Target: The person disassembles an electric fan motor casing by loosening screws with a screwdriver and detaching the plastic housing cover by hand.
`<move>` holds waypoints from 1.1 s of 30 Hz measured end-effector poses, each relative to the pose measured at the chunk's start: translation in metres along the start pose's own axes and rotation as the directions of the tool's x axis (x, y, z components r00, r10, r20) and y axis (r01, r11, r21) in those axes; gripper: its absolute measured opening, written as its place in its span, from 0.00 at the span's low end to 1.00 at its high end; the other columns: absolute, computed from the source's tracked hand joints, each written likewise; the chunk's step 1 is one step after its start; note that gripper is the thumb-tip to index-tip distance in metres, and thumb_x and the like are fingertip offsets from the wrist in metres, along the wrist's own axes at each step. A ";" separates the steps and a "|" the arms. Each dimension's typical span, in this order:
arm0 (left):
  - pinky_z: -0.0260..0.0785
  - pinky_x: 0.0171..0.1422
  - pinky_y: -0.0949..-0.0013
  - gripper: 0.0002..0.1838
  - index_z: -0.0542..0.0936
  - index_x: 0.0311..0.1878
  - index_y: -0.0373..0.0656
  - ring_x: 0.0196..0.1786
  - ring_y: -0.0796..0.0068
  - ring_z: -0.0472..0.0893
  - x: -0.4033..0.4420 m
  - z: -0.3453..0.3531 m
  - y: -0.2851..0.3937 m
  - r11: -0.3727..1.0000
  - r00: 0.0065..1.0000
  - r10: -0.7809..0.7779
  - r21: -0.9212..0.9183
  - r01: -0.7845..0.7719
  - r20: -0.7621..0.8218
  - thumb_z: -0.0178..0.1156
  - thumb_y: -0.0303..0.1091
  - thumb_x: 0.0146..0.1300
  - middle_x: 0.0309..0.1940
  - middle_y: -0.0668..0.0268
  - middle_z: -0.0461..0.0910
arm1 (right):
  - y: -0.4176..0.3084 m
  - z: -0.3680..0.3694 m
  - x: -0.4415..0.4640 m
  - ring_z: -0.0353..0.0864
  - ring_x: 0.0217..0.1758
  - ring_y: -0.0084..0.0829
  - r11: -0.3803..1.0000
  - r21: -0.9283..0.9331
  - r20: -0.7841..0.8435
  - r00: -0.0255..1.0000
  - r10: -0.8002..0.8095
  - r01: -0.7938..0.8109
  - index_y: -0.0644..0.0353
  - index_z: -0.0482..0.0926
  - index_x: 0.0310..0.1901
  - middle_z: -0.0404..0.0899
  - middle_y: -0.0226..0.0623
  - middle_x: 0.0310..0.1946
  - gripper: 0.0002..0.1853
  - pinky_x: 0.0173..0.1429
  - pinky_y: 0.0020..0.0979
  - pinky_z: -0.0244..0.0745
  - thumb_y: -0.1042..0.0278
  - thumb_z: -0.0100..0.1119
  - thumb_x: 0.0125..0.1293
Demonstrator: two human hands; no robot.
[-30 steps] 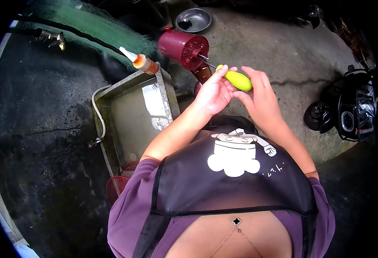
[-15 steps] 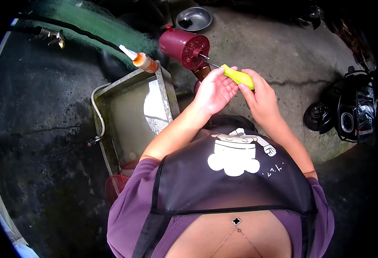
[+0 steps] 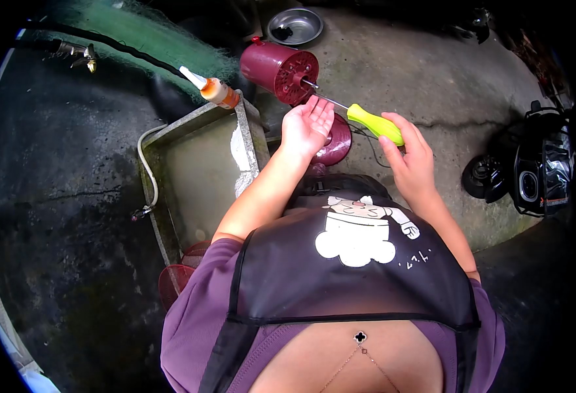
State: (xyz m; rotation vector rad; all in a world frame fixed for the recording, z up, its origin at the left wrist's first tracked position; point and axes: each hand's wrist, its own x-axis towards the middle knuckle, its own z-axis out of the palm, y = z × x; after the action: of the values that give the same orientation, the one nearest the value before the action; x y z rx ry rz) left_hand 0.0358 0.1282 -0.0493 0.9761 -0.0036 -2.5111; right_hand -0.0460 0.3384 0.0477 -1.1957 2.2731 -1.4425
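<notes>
My right hand grips the yellow-green handle of a screwdriver. The screwdriver's thin metal shaft points up and left, its tip close above my left fingertips. My left hand lies palm up with its fingers stretched out, and I see nothing held in it. Just beyond it is a maroon cylindrical housing, with a vented end face and a short metal shaft sticking out of it. Below, a maroon round base shows partly behind my left hand.
On the left stands a concrete basin holding water, with an orange bottle with a white nozzle at its corner. A metal bowl rests on the floor beyond. Black equipment stands at right; a hose hangs over the basin.
My left hand has moved left, away from the screwdriver handle, uncovering the round maroon base. My right hand has shifted slightly right and down with the screwdriver.
</notes>
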 end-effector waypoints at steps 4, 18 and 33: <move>0.72 0.64 0.58 0.13 0.74 0.54 0.36 0.56 0.58 0.78 -0.011 -0.005 0.004 0.991 0.996 -0.087 0.106 0.085 0.013 0.47 0.28 0.70 0.53 0.55 0.77 | -0.008 -0.004 -0.003 0.80 0.46 0.29 0.986 0.124 0.027 0.994 0.107 -0.109 0.61 0.76 0.60 0.80 0.40 0.48 0.18 0.47 0.28 0.76 0.71 0.61 0.69; 0.73 0.44 0.70 0.09 0.76 0.45 0.40 0.36 0.72 0.78 -0.050 -0.001 0.039 0.751 0.892 0.353 0.483 -0.451 0.283 0.51 0.22 0.64 0.34 0.64 0.78 | -0.004 0.016 0.022 0.80 0.46 0.33 0.986 0.160 -0.076 0.997 -0.030 0.042 0.60 0.77 0.60 0.80 0.40 0.46 0.19 0.49 0.30 0.74 0.69 0.61 0.69; 0.71 0.51 0.74 0.17 0.81 0.55 0.38 0.45 0.78 0.79 0.045 0.092 0.145 0.020 0.613 0.556 0.728 -0.685 0.562 0.63 0.37 0.68 0.44 0.67 0.82 | 0.002 0.019 0.019 0.79 0.42 0.32 0.980 0.199 -0.054 0.998 -0.015 0.026 0.59 0.77 0.60 0.79 0.40 0.43 0.20 0.46 0.29 0.74 0.69 0.63 0.68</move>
State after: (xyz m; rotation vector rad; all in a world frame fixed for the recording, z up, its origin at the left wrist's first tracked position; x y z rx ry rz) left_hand 0.0059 -0.0346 0.0137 0.8210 -1.7160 -1.4696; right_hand -0.0494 0.3128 0.0409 -1.1358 2.0929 -1.6824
